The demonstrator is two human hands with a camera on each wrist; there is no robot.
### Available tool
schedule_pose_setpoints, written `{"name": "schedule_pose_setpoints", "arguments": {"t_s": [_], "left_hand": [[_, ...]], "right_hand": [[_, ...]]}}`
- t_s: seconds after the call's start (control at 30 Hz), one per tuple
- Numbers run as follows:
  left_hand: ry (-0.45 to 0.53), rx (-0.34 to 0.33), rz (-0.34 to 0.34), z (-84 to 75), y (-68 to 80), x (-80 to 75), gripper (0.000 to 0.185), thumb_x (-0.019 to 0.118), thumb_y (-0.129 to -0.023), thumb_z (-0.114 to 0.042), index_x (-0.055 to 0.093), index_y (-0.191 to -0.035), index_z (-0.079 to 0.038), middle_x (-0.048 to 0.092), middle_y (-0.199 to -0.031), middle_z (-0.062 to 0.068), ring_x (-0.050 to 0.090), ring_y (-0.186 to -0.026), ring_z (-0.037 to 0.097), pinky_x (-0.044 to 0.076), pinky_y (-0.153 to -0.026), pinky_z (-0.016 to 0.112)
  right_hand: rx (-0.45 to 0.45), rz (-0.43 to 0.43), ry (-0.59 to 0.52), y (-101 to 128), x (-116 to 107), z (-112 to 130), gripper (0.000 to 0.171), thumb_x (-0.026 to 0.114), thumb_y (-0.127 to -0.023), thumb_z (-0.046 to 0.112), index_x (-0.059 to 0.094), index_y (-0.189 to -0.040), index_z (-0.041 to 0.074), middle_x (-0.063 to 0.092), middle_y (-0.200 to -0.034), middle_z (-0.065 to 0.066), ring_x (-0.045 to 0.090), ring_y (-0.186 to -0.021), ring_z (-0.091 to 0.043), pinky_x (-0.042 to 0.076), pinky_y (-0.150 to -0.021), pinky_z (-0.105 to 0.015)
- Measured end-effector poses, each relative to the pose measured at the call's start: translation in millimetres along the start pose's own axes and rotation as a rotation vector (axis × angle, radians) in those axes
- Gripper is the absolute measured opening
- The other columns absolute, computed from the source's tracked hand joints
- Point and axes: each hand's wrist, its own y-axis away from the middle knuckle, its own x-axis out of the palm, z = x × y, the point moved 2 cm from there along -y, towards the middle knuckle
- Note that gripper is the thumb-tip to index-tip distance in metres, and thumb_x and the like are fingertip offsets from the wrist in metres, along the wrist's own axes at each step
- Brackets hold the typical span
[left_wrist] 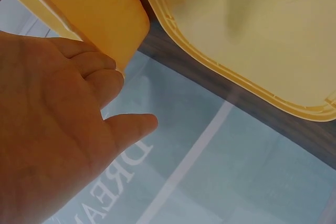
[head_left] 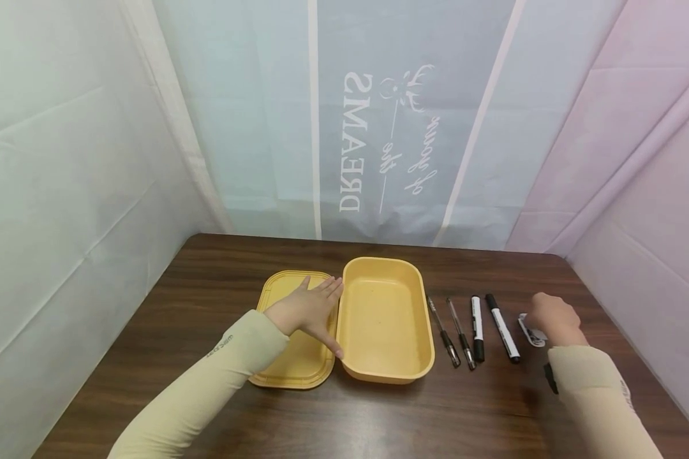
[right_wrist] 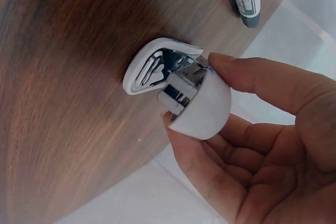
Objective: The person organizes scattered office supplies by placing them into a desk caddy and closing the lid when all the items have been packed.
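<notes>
While the left hand (head_left: 307, 310) lies flat with straight fingers on the yellow lid (head_left: 295, 357), fingertips against the left wall of the open yellow container (head_left: 386, 373), the right hand (head_left: 554, 319) is curled over a small white stapler (head_left: 531, 333) far right on the table (head_left: 207, 274). Right wrist view: thumb and fingers pinch the stapler (right_wrist: 176, 85) at its rear, its nose end toward the table, metal parts showing. Stapler sits directly under the right hand, well apart from the left hand; its long axis runs roughly away from the person, parallel to the pens. Between the hands, right of the container: two clear pens (head_left: 452, 331) and two black-capped markers (head_left: 490, 326), side by side. Container lies to the left of the right hand, past all four pens; right hand is clearly nearer the stapler.
</notes>
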Motion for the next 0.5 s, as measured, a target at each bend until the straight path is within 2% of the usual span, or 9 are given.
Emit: {"name": "schedule_pose_setpoints", "arguments": {"t_s": [0.2,0.5], "left_hand": [[0.020,0.003,0.000,1.7,-1.5,3.5,0.134,0.059,-0.057,-0.085,0.011,-0.151,-0.003,0.004,-0.157,0.010,0.005,-0.144,0.022,0.009,-0.111,0.056],[0.090,0.035,-0.061,5.6,-2.5,9.3,0.134,0.062,-0.058,-0.082,0.009,-0.151,-0.002,0.002,-0.157,0.011,0.004,-0.144,0.023,0.010,-0.111,0.057]], "right_hand": [[-0.005,0.007,-0.035,1.2,-0.9,-3.5,0.038,0.065,-0.076,0.014,0.054,-0.095,-0.016,0.058,-0.075,-0.025,0.056,-0.067,-0.034,0.047,-0.054,-0.042],[-0.017,-0.004,-0.045,1.5,3.1,-9.2,0.032,0.064,-0.076,0.017,0.058,-0.088,-0.012,0.057,-0.073,-0.021,0.053,-0.065,-0.031,0.045,-0.053,-0.041]]}}
